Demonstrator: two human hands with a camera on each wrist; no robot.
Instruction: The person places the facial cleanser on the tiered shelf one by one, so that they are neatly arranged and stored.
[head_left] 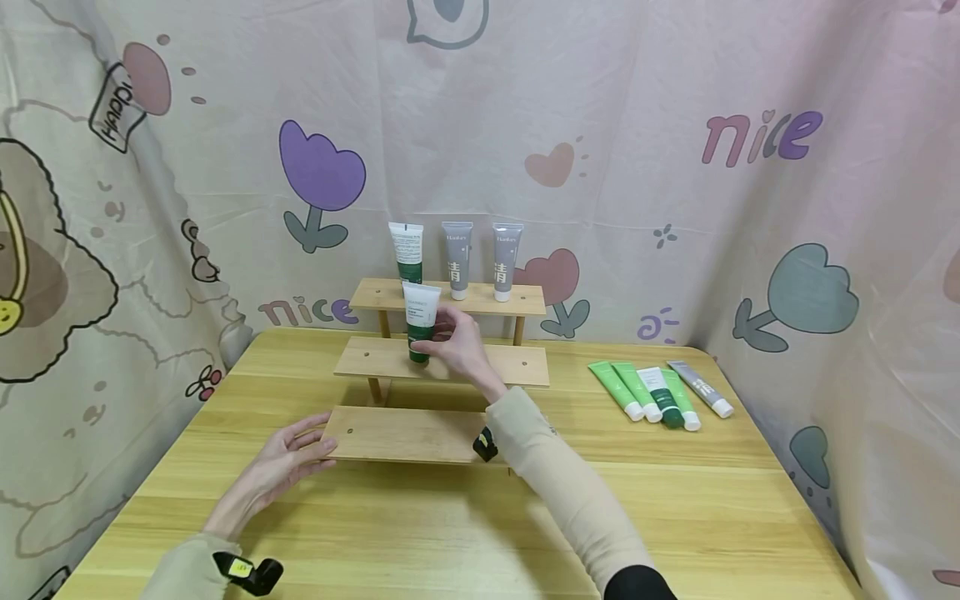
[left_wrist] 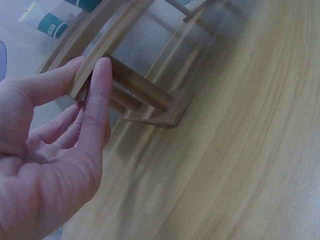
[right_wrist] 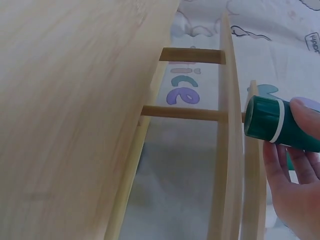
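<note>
A three-step wooden display stand (head_left: 408, 437) stands on the table. My left hand (head_left: 279, 465) pinches the left end of its lowest step, thumb on top and a finger beneath in the left wrist view. My right hand (head_left: 463, 348) grips a white-and-green tube (head_left: 421, 307), cap down, at the left part of the middle step (head_left: 495, 363). Its dark green cap (right_wrist: 262, 120) is close to the step; I cannot tell if they touch. Behind it, on the top step (head_left: 480, 297), stand a similar white-and-green tube (head_left: 407, 247) and two grey tubes (head_left: 458, 254).
Right of the stand, several tubes lie on the table (head_left: 645, 508): light green ones (head_left: 617, 390), a white-and-green one (head_left: 660, 397) and a grey one (head_left: 701, 388). A patterned curtain (head_left: 630, 167) hangs behind and at both sides.
</note>
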